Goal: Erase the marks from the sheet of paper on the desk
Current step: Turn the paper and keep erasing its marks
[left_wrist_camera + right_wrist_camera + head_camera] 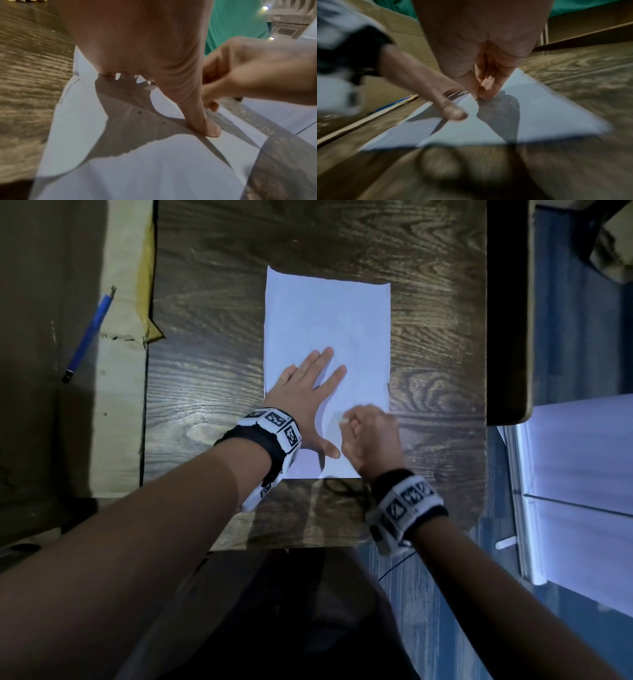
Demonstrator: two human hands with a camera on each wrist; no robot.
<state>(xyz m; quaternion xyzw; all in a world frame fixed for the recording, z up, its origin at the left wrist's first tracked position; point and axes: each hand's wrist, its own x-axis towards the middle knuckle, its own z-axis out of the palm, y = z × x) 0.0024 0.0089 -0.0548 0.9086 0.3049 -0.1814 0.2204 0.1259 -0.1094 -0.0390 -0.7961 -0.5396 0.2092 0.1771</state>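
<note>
A white sheet of paper [325,313] lies lengthwise on the dark wooden desk [212,337]. My left hand [308,385] rests flat on its near half with fingers spread, and the thumb [205,121] presses the sheet [154,169] down. My right hand [370,436] is curled over the near right part of the paper. Its fingertips [478,96] pinch a small whitish eraser [343,420] against the sheet [547,115]; the eraser is mostly hidden and blurred. Dark eraser crumbs [139,112] lie on the paper. Only faint traces of marks show near the sheet's middle.
A blue pen [89,332] lies on a cardboard box [116,405] left of the desk. A dark wooden board [507,337] stands along the desk's right edge, with blue floor and a white panel [582,491] beyond. A black cord [346,491] lies at the paper's near edge.
</note>
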